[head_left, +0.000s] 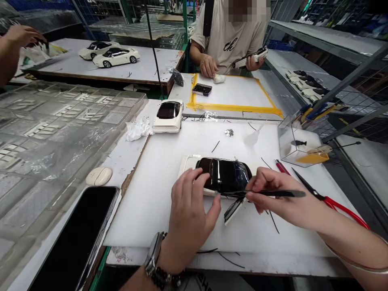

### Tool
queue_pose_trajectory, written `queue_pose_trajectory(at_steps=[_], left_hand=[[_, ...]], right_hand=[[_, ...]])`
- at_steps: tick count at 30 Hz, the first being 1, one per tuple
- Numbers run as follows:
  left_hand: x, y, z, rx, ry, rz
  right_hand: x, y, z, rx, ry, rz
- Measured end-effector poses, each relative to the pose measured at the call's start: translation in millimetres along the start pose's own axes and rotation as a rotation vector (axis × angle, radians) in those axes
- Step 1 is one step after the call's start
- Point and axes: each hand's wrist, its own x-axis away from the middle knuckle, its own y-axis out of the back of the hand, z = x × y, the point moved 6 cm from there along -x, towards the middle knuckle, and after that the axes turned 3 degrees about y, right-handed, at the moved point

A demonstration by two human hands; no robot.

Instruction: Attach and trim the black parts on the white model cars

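Observation:
A white model car (230,174) with a black roof lies on the white work board in front of me, its near-side door (233,211) swung out. My right hand (281,202) pinches black tweezers (286,193), whose tips point left along the car's door opening. Whether the tips grip anything is too small to tell. My left hand (189,214) is open, fingers spread at the car's left end and thumb apart near its lower side; the fingertips appear to rest against the body.
Right of the car lie red-handled scissors (330,202) and a clear tool box (300,145). Another white model car (168,116) stands behind left. A phone (75,238), an earbud case (98,176) and plastic trays (60,121) are at left. Across, a person (230,40) holds a car part.

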Motion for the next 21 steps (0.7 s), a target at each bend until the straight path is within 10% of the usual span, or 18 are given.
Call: queue_pose_trajectory(at_steps=[6,21], left_hand=[[-17,-16.1,0,-0.159,-0.033,0.174],[-16,-22.6,4,-0.207,-0.095,0.049]], right_hand=[[-1,-1,5,0.192,0.188,0.067],[4,-1,21,0.296,0.441,-0.02]])
